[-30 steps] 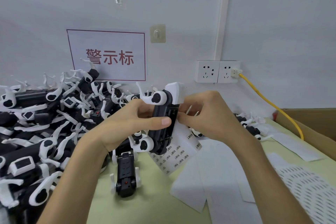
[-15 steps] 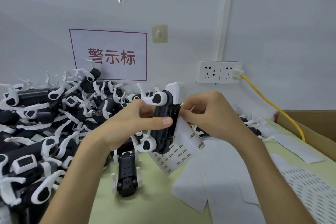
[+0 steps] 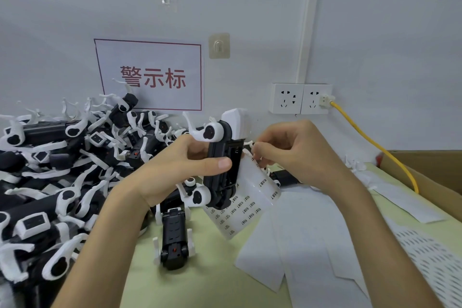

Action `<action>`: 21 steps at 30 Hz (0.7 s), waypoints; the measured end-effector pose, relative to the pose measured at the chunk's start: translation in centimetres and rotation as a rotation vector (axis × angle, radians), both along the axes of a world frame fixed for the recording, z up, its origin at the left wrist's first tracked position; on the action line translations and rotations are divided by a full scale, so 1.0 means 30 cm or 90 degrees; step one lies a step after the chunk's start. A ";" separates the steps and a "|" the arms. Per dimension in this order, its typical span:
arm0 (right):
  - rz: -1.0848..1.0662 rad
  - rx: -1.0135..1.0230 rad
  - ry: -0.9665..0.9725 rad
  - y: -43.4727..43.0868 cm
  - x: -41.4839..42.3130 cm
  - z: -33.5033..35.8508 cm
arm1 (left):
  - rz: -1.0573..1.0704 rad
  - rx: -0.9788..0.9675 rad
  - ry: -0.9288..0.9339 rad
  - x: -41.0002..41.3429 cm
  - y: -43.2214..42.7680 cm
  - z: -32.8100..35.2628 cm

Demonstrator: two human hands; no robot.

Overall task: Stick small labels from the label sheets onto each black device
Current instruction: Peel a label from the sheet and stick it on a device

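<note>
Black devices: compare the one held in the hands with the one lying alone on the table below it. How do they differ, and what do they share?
The held device is gripped by the left hand, above the table; the lone device lies on it, untouched. The held device stands near upright; the lone device lies flat. Both are black with white arms.

Black device (image 3: pixel 222 170), white-armed, upright in my left hand (image 3: pixel 170 170); partly stripped label sheet (image 3: pixel 247 197) hangs against it, below my right hand (image 3: pixel 295 150).
</note>
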State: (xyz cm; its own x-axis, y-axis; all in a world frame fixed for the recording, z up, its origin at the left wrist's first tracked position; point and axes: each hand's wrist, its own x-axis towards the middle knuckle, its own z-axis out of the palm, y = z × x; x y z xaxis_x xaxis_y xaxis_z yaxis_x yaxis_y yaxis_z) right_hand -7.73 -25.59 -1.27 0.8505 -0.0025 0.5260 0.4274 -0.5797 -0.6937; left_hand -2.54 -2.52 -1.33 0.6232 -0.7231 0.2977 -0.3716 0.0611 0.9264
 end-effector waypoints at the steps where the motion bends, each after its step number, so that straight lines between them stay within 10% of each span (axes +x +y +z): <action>1: 0.006 0.002 0.001 -0.001 -0.002 0.001 | 0.002 -0.007 0.002 0.002 0.000 -0.001; 21: -0.058 0.042 -0.067 -0.010 0.001 0.009 | -0.017 -0.003 0.007 0.055 0.002 -0.041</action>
